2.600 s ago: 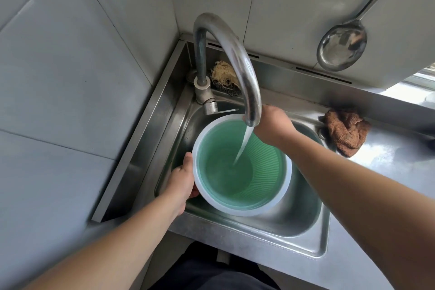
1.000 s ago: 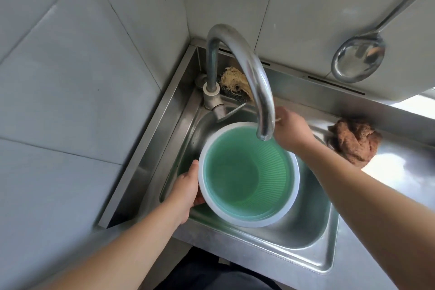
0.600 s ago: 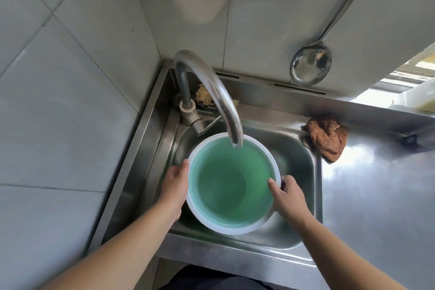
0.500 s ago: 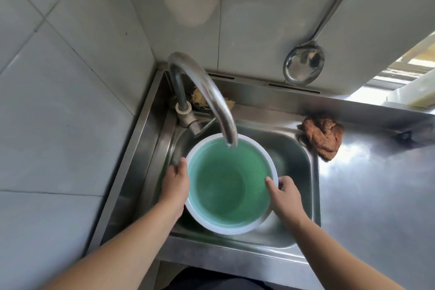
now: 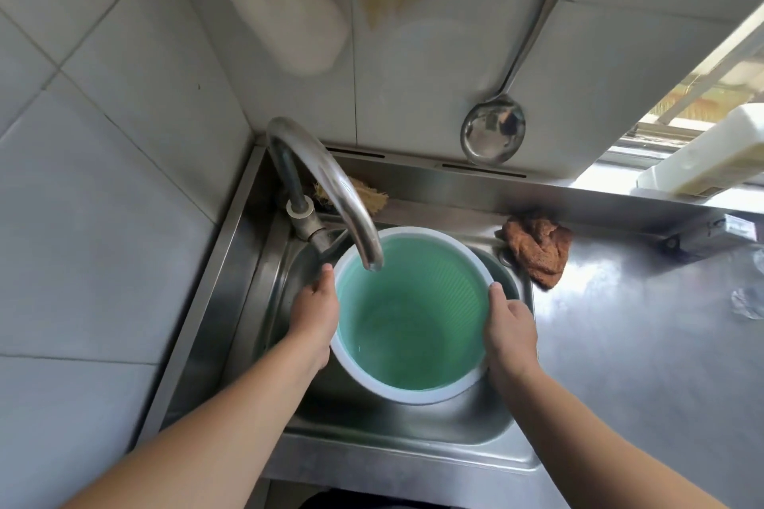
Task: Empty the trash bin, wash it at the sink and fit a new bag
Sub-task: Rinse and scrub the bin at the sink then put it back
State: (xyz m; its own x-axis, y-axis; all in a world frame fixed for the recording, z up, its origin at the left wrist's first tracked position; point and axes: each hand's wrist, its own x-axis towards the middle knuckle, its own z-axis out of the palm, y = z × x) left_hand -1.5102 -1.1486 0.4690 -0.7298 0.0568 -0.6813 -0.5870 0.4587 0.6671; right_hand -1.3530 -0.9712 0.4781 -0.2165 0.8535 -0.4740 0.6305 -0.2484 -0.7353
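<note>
The green trash bin (image 5: 409, 318) (white rim, mouth up) sits in the steel sink (image 5: 413, 426), just under the tap spout (image 5: 330, 186). The 2 hands hold its rim: left hand (image 5: 315, 312) and right hand (image 5: 509, 326), each grip curled around the edge. A brown rag (image 5: 536, 250) lies on the table (image 5: 645, 364).

Both hands grip the white rim of the green trash bin (image 5: 407, 326) over the steel sink (image 5: 413, 430): left hand (image 5: 315, 312) on one side, right hand (image 5: 510, 329) opposite, under the dry faucet (image 5: 330, 186).
</note>
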